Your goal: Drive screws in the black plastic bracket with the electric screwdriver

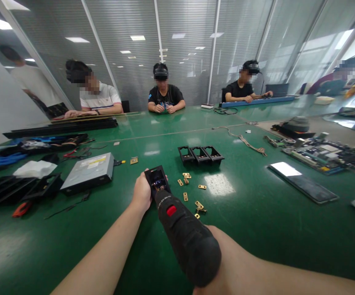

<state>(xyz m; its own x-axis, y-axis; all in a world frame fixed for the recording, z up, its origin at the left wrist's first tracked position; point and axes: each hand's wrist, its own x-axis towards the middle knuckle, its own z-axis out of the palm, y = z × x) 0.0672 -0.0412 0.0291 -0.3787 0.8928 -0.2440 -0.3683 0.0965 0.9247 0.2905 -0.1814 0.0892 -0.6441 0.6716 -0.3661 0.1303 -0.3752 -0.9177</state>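
Note:
My left hand [142, 191] is closed around the side of a black plastic socket housing [155, 172], tilted up above the green table. In my right hand [215, 250] is a black cordless drill [186, 233] with a red switch on top; its body hides most of my fingers. The drill's front end points into the housing, and the tip itself is hidden. Several small brass plates with holes [185, 196] lie scattered to the right of the housing. Beyond them stand three joined black housings [200, 154], with small brass-coloured parts inside.
At left lie a silver disc drive [89, 172], black plastic frames [20, 190] and orange-handled pliers [21, 209]. A phone [303, 182], circuit boards [327, 153] and a cord [241, 139] lie at right. Several people sit across the green table [109, 246].

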